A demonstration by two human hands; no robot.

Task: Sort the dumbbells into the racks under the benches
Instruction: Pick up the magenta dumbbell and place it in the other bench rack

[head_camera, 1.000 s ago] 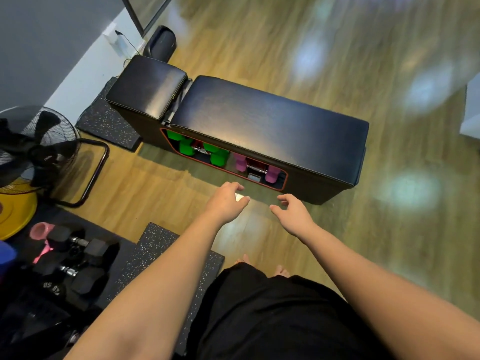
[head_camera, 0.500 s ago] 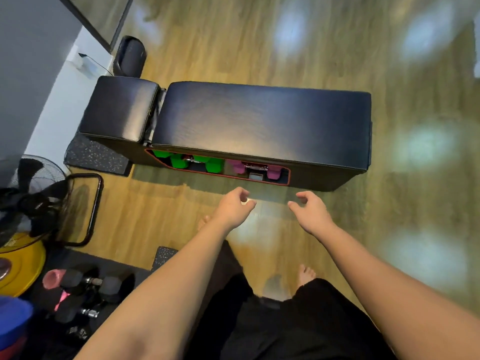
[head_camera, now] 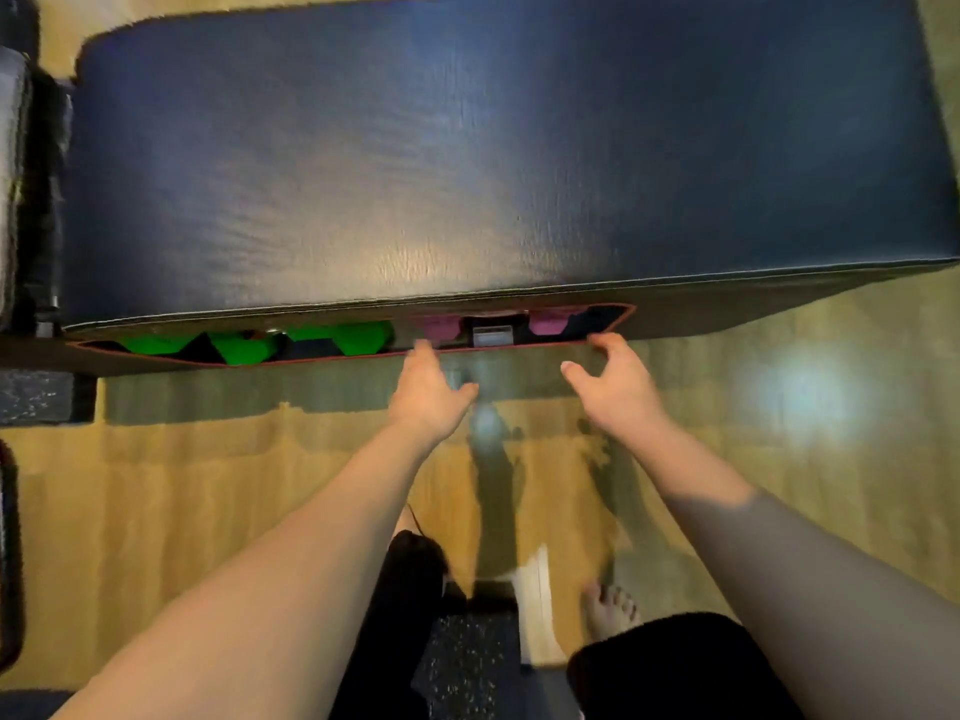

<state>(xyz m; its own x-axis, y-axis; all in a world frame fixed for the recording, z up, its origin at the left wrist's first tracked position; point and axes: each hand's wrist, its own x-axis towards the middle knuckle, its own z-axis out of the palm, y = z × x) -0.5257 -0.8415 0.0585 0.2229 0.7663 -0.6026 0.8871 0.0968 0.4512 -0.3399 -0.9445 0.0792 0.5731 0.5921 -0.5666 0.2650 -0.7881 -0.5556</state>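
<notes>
**Both hands reach for the rack slot under the bench**

The left hand (head_camera: pixel 428 394) has its fingers loosely spread and curled slightly downward, holding nothing; the fingertips (head_camera: pixel 423 348) sit at the near red-trimmed edge of the rack opening (head_camera: pixel 363 356), just in front of the left head of the pink dumbbell (head_camera: pixel 441 327). Its thumb points right, toward the other hand. The right hand (head_camera: pixel 615 389) is likewise open and empty, fingers arched in a claw with the thumb stretched left; its fingertips (head_camera: pixel 602 341) touch or nearly touch the same near edge, just below the pink dumbbell's right head. Motion blur makes it hard to tell whether either hand actually contacts the trim.

From the hands, both bare forearms run back toward the lower corners of the view, the left one from lower left, the right one from lower right, so the arms form a narrow V converging on the pink dumbbell.

The pink dumbbell lies lengthwise in the right part of the slot, its handle crossing a small pale bracket. To its left, in the same slot, lie green dumbbells (head_camera: pixel 358 337), their hexagonal heads showing in a row; the exact count is unclear.

Above the slot, the black padded bench (head_camera: pixel 467 148) fills the far half of the view. The floor (head_camera: pixel 156 485) is wood-look. Near the bottom centre are the person's bare foot (head_camera: pixel 610 610), black shorts (head_camera: pixel 675 667) and a speckled rubber mat (head_camera: pixel 467 662).
</notes>
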